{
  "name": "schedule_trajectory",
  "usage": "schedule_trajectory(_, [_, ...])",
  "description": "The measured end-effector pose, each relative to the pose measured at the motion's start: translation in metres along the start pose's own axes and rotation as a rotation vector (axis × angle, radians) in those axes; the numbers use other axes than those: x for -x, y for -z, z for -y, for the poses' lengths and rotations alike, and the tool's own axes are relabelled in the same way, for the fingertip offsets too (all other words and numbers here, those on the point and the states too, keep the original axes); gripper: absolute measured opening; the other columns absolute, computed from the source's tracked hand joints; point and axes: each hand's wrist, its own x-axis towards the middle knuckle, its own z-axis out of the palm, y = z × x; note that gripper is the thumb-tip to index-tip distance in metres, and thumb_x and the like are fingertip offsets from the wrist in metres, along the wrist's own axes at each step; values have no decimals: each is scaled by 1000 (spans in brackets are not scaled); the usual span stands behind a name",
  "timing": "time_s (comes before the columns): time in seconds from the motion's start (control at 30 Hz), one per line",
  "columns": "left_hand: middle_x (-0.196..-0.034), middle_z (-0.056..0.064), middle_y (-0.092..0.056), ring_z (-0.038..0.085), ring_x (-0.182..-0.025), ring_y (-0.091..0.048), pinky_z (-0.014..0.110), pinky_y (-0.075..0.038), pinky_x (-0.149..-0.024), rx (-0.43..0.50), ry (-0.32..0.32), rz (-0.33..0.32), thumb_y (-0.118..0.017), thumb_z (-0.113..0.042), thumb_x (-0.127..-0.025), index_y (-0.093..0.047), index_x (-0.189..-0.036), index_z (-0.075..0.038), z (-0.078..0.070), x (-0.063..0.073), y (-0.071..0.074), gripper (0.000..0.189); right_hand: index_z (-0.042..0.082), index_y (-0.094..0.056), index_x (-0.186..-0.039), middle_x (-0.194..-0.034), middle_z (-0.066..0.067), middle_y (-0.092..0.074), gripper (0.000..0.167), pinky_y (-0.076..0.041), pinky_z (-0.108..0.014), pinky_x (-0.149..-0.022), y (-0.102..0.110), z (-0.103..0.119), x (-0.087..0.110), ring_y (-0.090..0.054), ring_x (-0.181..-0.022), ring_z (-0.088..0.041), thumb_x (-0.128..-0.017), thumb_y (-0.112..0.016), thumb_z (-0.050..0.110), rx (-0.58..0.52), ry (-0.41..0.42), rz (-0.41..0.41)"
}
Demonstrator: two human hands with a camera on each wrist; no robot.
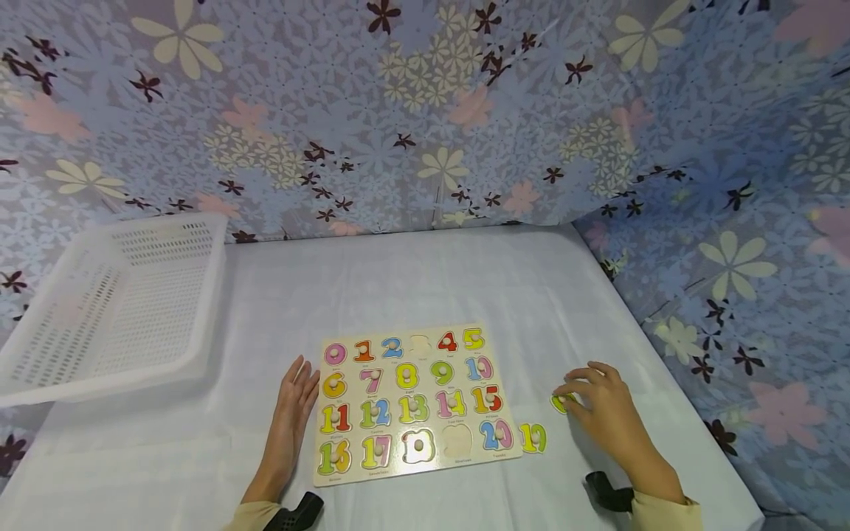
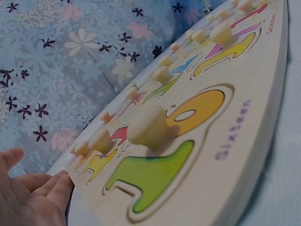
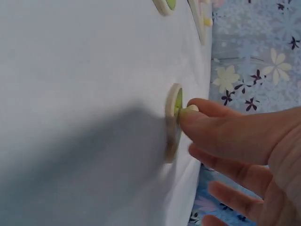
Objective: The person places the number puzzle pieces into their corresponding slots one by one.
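Observation:
A wooden number puzzle board (image 1: 392, 470) lies on the white cloth, with knobbed number pieces seated in rows. Bare-wood recesses show in its top and bottom rows. Along its left edge rests my left hand (image 1: 292, 409), fingers straight; in the left wrist view the fingertips are at the board's edge beside the 16 piece (image 2: 155, 176). To the right of the board, my right hand (image 1: 607, 413) pinches the knob of a yellow-green number piece (image 3: 173, 127) between thumb and index finger. Its number is hidden. The piece stands tilted or flat near the cloth; I cannot tell whether it touches.
A loose 19 piece (image 1: 533, 438) lies just off the board's right edge, next to the seated 20 piece (image 1: 496, 435). At the far left stands a white perforated plastic basket (image 1: 209, 317). Flowered fabric (image 1: 412, 147) hangs behind the table and along its right side.

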Motion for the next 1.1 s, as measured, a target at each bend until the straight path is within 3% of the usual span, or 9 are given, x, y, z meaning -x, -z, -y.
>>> schedule_trajectory(0.2, [-160, 11, -6, 30, -144, -16, 14, -28, -109, 3, -6, 1, -18, -31, -107, -3, -156, -12, -2, 1, 1, 55, 11, -72, -86, -86, -3, -62, 15, -44, -52, -79, -1, 16, -27, -49, -96, -33, -75, -83, 12, -27, -4, 35])
schedule_trajectory(0.53, [-160, 10, -8, 29, -144, -18, 14, -29, -109, -5, -2, -8, -19, -31, -107, -6, -156, -13, -2, 0, 2, 54, 16, -68, -74, -71, 7, -57, 20, -45, -34, -69, -44, 100, -124, -48, -76, -16, -75, -84, 29, -34, 240, 114])
schedule_trajectory(0.63, [-160, 11, -7, 30, -144, -17, 15, -29, -109, 8, -8, 3, -19, -31, -107, -5, -156, -13, -2, 0, 2, 54, 16, -68, -71, -68, 7, -57, 22, -45, -31, -64, -59, 115, -145, -45, -71, -15, -75, -84, 30, -16, 263, 153])
schedule_trajectory(0.8, [-160, 12, -6, 30, -144, -17, 16, -28, -110, 25, -17, 20, -19, -30, -107, -4, -156, -12, -2, 1, 2, 54, 16, -67, -69, -62, 8, -52, 22, -42, -28, -58, -79, 125, -161, -41, -66, -14, -75, -84, 29, -20, 236, 224])
schedule_trajectory(1.1, [-160, 13, -7, 30, -144, -17, 16, -28, -110, 20, -21, 14, -17, -31, -107, -4, -156, -12, -4, 0, 4, 54, 17, -65, -67, -65, 8, -56, 23, -46, -27, -59, -92, 138, -171, -43, -67, -13, -77, -82, 29, 15, 222, 285])
